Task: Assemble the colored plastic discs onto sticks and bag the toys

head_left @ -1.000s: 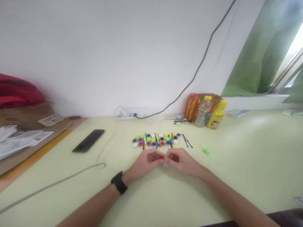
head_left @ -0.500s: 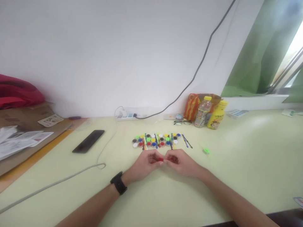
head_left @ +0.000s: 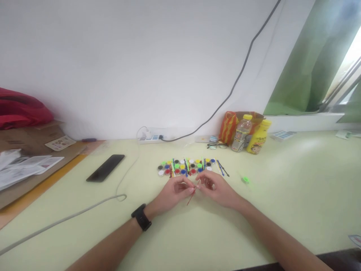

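Observation:
Over the table's middle, a thin red plastic stick (head_left: 190, 200) slants between my two hands. My left hand (head_left: 178, 191), a black watch (head_left: 141, 217) on its wrist, is closed, with thumb and index finger pinching the stick partway along. The fingertips of my right hand (head_left: 213, 188) close round the stick's upper end, its other fingers curled. Just beyond both hands lie rows of small round pieces (head_left: 182, 172) with coloured tops, and thin coloured sticks (head_left: 221, 168) with arrow-like parts. A single green round piece (head_left: 245, 180) sits apart on the right.
A black phone (head_left: 105, 168) and a grey cable (head_left: 70, 217) are on the left side of the table (head_left: 158, 241). At the back stand a clear bottle (head_left: 241, 134), a yellow bottle (head_left: 258, 138) and a red-yellow bag (head_left: 227, 126). Glasses (head_left: 217, 146) lie near a power strip (head_left: 150, 140).
The red stick now shows pointing down below my fingertips; before, only a bit of red showed between my hands. My right hand has risen slightly and its fingers have loosened.

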Demonstrator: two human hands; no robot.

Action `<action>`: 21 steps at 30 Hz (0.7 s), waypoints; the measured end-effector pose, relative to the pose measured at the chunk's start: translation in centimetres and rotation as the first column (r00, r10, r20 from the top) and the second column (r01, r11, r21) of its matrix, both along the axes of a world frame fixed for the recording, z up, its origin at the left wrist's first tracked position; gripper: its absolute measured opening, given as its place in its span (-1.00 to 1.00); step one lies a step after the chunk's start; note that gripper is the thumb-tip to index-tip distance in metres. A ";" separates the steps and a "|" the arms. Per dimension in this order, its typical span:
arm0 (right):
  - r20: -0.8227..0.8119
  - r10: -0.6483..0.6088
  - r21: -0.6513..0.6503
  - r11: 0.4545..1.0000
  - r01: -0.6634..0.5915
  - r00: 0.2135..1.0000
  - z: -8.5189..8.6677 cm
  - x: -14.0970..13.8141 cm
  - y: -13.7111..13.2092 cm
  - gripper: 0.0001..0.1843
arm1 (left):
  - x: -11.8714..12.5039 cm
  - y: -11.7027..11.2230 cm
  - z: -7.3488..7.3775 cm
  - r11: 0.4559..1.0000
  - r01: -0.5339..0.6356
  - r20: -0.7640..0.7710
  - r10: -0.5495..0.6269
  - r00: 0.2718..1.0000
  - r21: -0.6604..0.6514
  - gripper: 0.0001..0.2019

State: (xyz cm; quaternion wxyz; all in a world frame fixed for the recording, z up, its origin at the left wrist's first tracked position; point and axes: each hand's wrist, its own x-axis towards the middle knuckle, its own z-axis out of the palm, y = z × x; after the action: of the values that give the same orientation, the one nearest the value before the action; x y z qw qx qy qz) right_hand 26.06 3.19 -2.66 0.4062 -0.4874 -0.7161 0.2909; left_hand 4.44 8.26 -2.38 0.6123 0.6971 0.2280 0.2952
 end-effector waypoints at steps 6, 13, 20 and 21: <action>-0.120 -0.041 0.017 0.999 0.043 0.992 0.2 0.1 -0.2 -0.72 | 0.1 0.5 -0.6 0.994 -0.082 0.005 0.083 0.997 -0.073 -0.77; -0.275 -0.051 -0.017 0.999 0.049 0.960 0.0 -0.7 -0.7 -0.40 | 0.1 0.5 -0.4 0.994 -0.102 0.056 0.104 0.993 -0.043 -0.78; -0.219 0.042 -0.191 0.978 -0.085 0.975 0.3 0.1 0.0 -0.28 | 0.1 0.5 -0.5 0.992 -0.121 0.053 0.123 0.991 -0.030 -0.77; -0.241 0.028 -0.183 0.980 -0.074 0.970 0.4 0.0 0.1 -0.32 | 0.1 0.5 -0.4 0.993 -0.117 0.051 0.118 0.992 -0.033 -0.77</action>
State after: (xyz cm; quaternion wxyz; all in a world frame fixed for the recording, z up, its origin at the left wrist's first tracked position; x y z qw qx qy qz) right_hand 26.06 3.26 -2.25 0.4329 -0.4668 -0.6437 0.4247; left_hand 4.55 8.77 -2.81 0.6100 0.6652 0.2569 0.3457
